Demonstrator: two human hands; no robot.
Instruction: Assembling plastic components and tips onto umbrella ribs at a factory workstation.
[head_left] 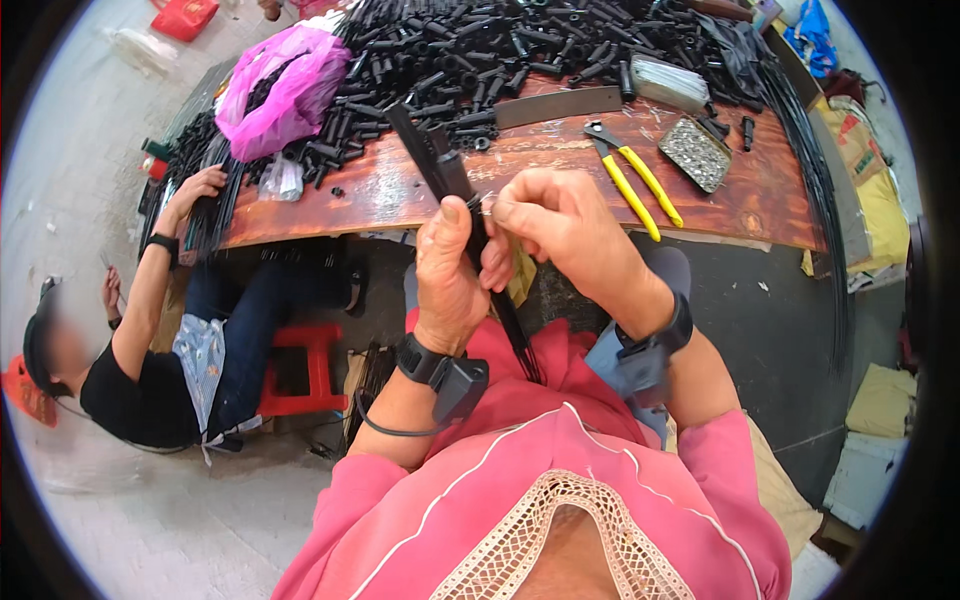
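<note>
Handwork at a wooden table [375, 180], shown from above. The far part of the surface is covered by a heap of black tubular parts [450, 50], and long black strands [822, 170] are draped over its right edge. Toward the left edge a magenta bag [305, 115] is set; beside it, at the near left corner, a dark bundle is touched by a co-worker's hand [205, 183]. The black bundle [428, 150] being worked is held slantwise at the near edge, its upper end over the surface, its loose lower end above the lap. It is gripped by the left hand [445, 270], whose fingers are wrapped around it; the fingertips of the right hand [565, 215] are pinched together against it. Yellow-handled cutters [631, 198] are laid by the near edge, right of centre, with a tray [684, 170] of small metal pieces [697, 150] just beyond. At the pinch a pale sliver [487, 204] is seen, too small to be identified. The step is judged to be a fastening around the bundle; for the next move, a steady left grip and a firm pull or twist by the right fingertips seem to be required
</note>
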